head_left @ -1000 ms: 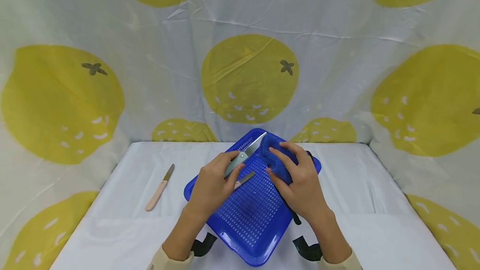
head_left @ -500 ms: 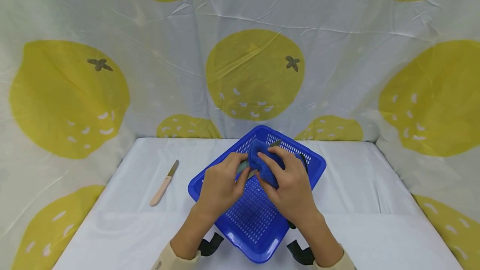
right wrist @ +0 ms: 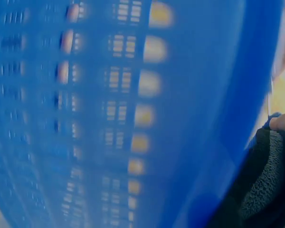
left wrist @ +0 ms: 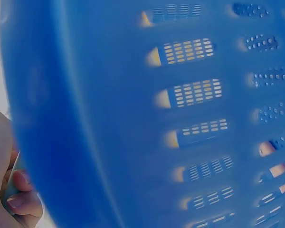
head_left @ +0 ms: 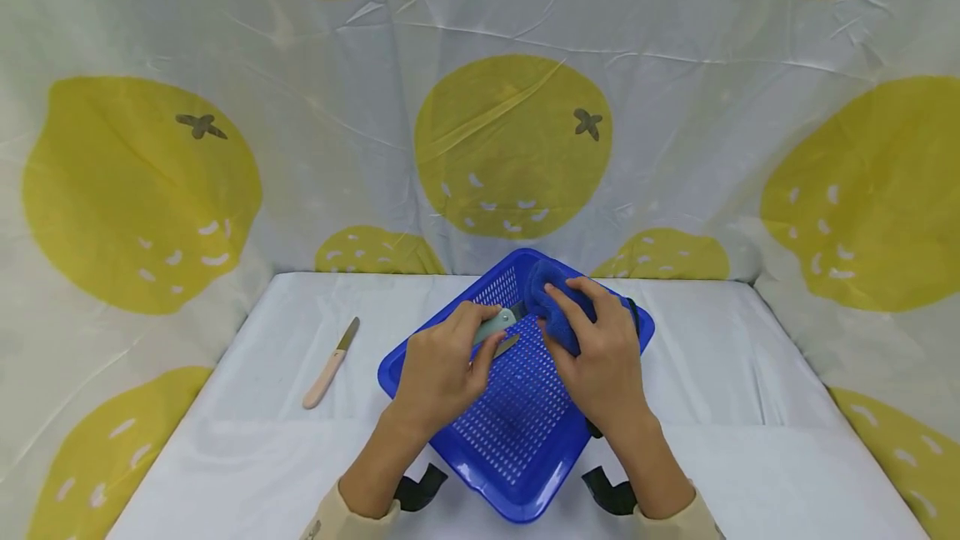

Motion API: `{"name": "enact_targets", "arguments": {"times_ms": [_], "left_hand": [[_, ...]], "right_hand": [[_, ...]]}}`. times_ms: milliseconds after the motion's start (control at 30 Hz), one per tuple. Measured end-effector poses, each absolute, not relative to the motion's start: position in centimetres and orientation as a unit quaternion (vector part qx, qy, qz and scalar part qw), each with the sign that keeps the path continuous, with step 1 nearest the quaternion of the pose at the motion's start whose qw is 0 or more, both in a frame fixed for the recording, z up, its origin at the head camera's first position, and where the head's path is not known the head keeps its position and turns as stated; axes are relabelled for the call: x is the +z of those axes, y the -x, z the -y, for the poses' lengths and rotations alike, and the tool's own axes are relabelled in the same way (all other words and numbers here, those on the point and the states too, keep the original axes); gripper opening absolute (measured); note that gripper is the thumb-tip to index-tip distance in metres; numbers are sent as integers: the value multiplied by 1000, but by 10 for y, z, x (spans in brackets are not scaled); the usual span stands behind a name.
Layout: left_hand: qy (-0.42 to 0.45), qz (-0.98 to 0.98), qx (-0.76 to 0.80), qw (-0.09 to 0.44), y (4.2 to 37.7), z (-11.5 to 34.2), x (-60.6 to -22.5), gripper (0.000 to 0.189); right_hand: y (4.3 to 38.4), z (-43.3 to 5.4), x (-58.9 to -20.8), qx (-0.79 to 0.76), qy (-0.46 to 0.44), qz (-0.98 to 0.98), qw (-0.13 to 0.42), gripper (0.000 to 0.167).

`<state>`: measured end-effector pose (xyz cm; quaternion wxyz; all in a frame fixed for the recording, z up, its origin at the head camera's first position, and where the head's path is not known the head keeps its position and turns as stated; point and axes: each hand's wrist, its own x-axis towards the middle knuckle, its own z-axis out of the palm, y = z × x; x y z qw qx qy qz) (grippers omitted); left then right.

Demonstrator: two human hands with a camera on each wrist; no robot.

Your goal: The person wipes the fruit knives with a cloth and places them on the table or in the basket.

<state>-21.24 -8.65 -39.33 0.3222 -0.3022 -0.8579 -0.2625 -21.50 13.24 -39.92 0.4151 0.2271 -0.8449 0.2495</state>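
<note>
My left hand (head_left: 441,363) pinches the green-handled knife (head_left: 497,324) above the blue basket (head_left: 519,505); its long axis slants forward and right, blade (head_left: 519,308) towards the blue cloth (head_left: 551,300) my right hand (head_left: 602,361) grips. Beneath lies a white-covered desk (head_left: 240,448), a lemon-print curtain (head_left: 352,140) behind.

PLACE: small fabric-walled booth | WALLS: pale, wrinkled fabric (head_left: 678,148) at the back and on both sides, printed with large yellow fruit shapes (head_left: 513,152) | SURFACE: white-covered tabletop (head_left: 240,461) reaching back to the fabric, a crease running across it | WIDER ROOM: home, lab or workshop, cannot tell
</note>
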Motion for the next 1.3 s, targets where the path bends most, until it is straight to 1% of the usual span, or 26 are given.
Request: {"name": "enact_targets", "arguments": {"times_ms": [200,367,467,600,800,933,1133,1300], "left_hand": [[298,863,-275,302,210,90,-389,27],[292,863,-294,290,210,95,-385,26],[290,864,-296,286,211,95,-385,26],[291,862,-298,289,211,95,-386,27],[293,856,-301,301,210,95,-386,28],[296,853,-300,308,208,93,-385,29],[311,843,-293,326,207,90,-384,27],[315,842,-291,328,206,89,-384,28]], "right_hand": [[221,-149,-400,270,-187,847,418,46],[221,-156,-397,305,-174,827,440,46],[215,-153,-393,314,-185,817,447,44],[206,-139,-389,303,-222,814,444,49],[195,-115,-391,283,-291,821,402,46],[193,-109,-394,281,-295,827,388,47],[195,-108,-396,281,-285,822,405,37],[200,-111,-395,277,-280,814,428,40]]}}
